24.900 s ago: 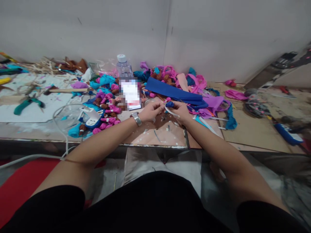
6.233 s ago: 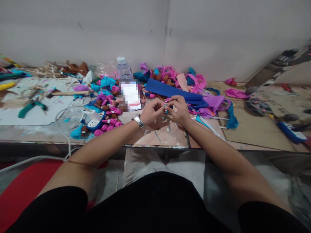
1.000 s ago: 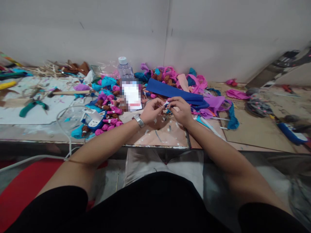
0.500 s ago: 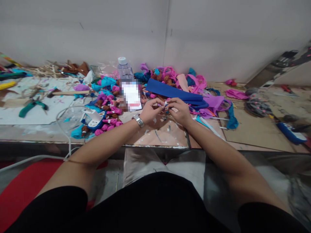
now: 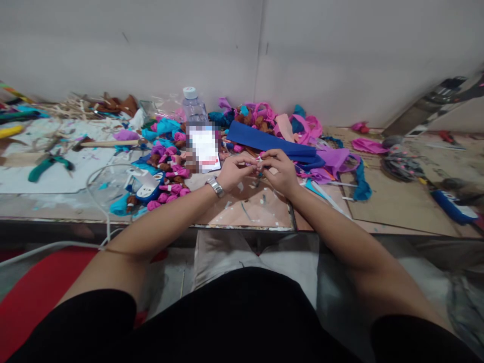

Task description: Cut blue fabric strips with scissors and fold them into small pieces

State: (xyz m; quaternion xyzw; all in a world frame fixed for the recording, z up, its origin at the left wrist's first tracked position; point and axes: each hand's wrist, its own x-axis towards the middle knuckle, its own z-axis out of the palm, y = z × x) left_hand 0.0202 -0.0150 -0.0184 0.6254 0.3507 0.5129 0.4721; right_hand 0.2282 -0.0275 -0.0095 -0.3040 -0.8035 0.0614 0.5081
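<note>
My left hand and my right hand meet fingertip to fingertip above the bench. Both are closed in a pinch around something small, with a bit of white and a dark blue-green part showing below; its kind is mostly hidden by my fingers. A watch is on my left wrist. Just behind the hands lies a folded strip of dark blue material. To the left of my left hand a phone with a lit screen leans by the pile of small tied bundles in pink, brown, blue and purple.
A capped plastic bottle stands behind the phone. At left are a white power adapter with a cable, a hammer and green-handled pliers. Purple material and cardboard lie at right.
My fingers have shifted slightly around the small piece, and the right fingers sit a little higher. The things on the bench stay where they were.
</note>
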